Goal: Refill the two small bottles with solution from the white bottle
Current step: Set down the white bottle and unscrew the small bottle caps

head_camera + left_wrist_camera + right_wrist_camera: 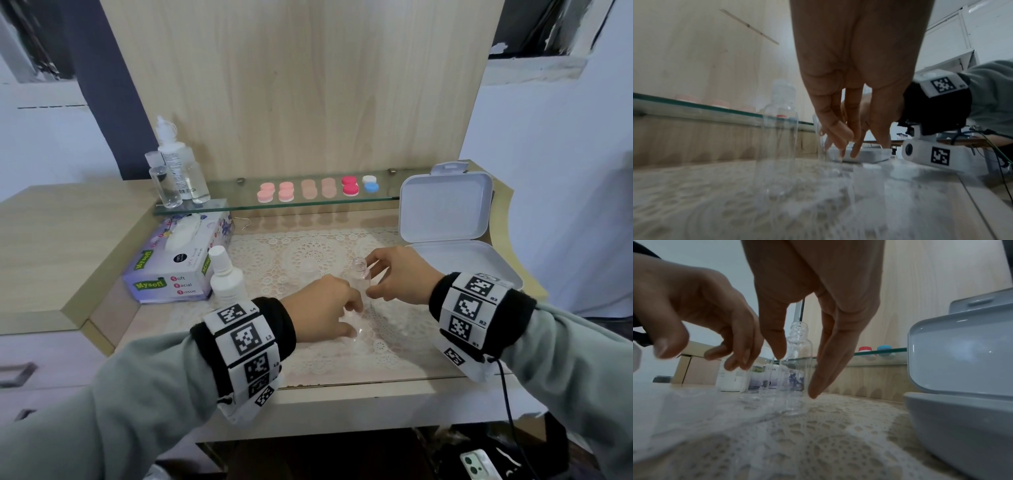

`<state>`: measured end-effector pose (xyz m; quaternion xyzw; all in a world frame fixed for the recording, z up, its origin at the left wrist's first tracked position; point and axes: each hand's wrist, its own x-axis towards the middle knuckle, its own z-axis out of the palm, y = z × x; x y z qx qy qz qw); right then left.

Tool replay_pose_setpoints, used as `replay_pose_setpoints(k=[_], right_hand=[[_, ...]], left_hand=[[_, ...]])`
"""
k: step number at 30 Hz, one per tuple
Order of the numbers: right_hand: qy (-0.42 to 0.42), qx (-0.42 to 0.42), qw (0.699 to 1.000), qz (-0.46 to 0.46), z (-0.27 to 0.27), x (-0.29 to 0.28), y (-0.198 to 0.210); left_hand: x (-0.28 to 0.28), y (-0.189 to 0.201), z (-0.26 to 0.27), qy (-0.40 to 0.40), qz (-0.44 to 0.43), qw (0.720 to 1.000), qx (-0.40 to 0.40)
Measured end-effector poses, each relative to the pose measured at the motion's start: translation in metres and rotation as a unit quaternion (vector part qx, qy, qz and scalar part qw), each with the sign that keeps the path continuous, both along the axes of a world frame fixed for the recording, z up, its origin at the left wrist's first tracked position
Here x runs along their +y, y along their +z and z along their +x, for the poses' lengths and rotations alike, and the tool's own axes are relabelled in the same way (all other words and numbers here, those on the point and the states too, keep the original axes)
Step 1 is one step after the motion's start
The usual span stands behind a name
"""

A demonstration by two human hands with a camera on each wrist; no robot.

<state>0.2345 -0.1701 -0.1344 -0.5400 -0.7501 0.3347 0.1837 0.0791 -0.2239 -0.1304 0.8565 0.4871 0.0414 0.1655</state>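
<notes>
An uncapped small clear bottle (359, 272) (797, 344) stands upright on the lace mat (308, 246). My right hand (368, 278) (796, 374) straddles it, thumb and straight fingers on either side; contact is unclear. My left hand (352, 318) (846, 142) hangs with loosely curled fingers pointing down and nothing visibly between them. A second small clear bottle (748, 386) stands under its fingertips. In the left wrist view a clear bottle (777, 138) stands just left of the fingers. The capped white bottle (226, 277) (729, 381) stands by the tissue box.
A tissue box (171, 267) lies at the left. An open white case (445, 212) (962, 361) stands at the right. A glass shelf (308, 202) at the back carries several coloured lens cases and, at its left end, taller bottles (174, 171).
</notes>
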Motion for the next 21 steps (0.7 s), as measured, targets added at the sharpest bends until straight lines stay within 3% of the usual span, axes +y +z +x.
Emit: replay_pose_setpoints(k=[4,9,12,16,21], right_hand=[[-0.006,-0.016,1.0,0.009,0.007,-0.003,0.01],[-0.015,-0.037,0.995,0.09,0.009,-0.002,0.046],[-0.008,-0.023,0.993,0.116,0.002,-0.005,0.066],[0.017,-0.003,0.994,0.11,-0.015,-0.015,0.072],[0.04,0.014,0.995,0.093,-0.032,-0.024,0.066]], left_hand=[[0.0,0.018,-0.005,0.021,0.042,0.998,-0.049],[0.007,0.044,-0.021,0.057,0.11,0.985,-0.12],[0.013,0.053,-0.036,0.091,0.135,0.981,-0.103],[0.017,0.048,-0.048,0.092,0.083,0.992,-0.01],[0.017,0.038,-0.052,0.13,0.051,0.99,-0.026]])
